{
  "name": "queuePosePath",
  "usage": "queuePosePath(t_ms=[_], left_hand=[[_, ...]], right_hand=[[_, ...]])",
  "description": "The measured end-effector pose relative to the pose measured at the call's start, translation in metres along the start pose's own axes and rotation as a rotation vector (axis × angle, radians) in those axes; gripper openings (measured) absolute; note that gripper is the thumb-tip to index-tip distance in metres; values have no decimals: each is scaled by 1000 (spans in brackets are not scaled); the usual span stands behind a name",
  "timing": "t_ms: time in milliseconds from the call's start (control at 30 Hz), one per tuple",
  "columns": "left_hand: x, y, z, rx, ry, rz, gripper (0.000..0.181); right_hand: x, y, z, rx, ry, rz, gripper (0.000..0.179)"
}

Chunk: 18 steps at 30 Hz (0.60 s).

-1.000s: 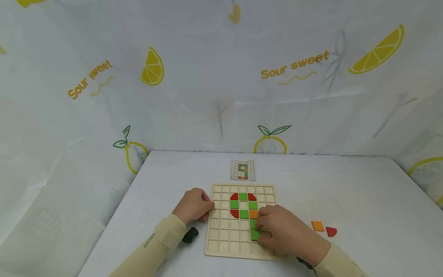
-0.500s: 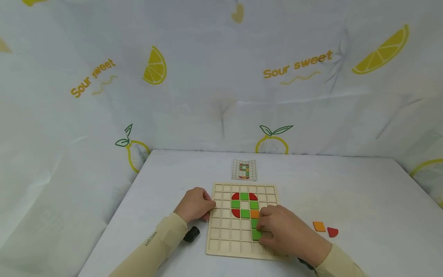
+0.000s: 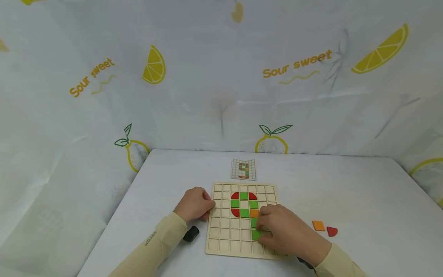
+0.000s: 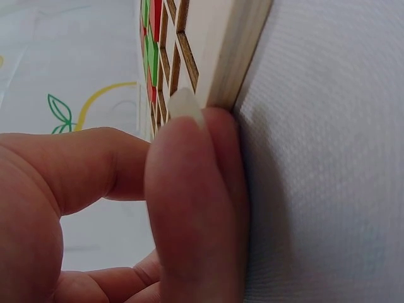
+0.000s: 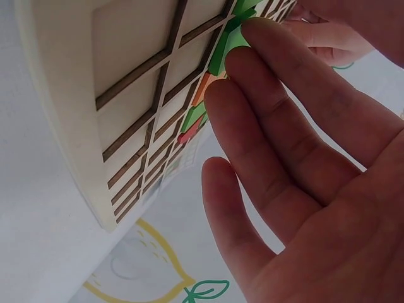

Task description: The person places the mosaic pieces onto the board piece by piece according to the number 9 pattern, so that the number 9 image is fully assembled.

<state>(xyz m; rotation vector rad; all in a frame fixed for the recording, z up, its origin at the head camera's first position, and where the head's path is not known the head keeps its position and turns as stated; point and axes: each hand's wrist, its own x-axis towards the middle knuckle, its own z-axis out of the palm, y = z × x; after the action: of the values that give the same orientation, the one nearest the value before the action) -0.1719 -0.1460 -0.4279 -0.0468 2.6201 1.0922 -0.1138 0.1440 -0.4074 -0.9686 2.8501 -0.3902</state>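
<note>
A wooden grid board (image 3: 225, 223) lies on the table, carrying a figure of green, red and orange tiles. At its left edge, my left hand (image 3: 195, 204) pinches the rim; in the left wrist view the thumb (image 4: 189, 189) lies against the side of the board. My right hand (image 3: 283, 232) reaches over the board's right half. Its fingertips touch the two lowest green square tiles, the upper one (image 3: 254, 222) partly hidden by the fingers and the lower one (image 3: 256, 235) beside the thumb. In the right wrist view, the fingers (image 5: 252, 136) extend fairly straight toward the green tiles (image 5: 222, 50).
To the right of the board lie a loose orange square tile (image 3: 318, 226) and a red quarter-round tile (image 3: 332, 231). A printed pattern card (image 3: 243, 169) lies behind the board. Near the left wrist is a small black object (image 3: 191, 233). A lemon-print cloth (image 3: 214, 77) hangs behind the table.
</note>
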Motion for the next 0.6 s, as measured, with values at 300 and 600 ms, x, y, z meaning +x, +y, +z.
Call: queuePosePath(t_ms=[300, 600], left_hand=[[-1, 0, -1, 2, -5, -1, 13], [-1, 2, -1, -7, -4, -14, 14]], right_hand=[[0, 2, -1, -20, 40, -12, 11], [-6, 15, -6, 39, 66, 0, 11]])
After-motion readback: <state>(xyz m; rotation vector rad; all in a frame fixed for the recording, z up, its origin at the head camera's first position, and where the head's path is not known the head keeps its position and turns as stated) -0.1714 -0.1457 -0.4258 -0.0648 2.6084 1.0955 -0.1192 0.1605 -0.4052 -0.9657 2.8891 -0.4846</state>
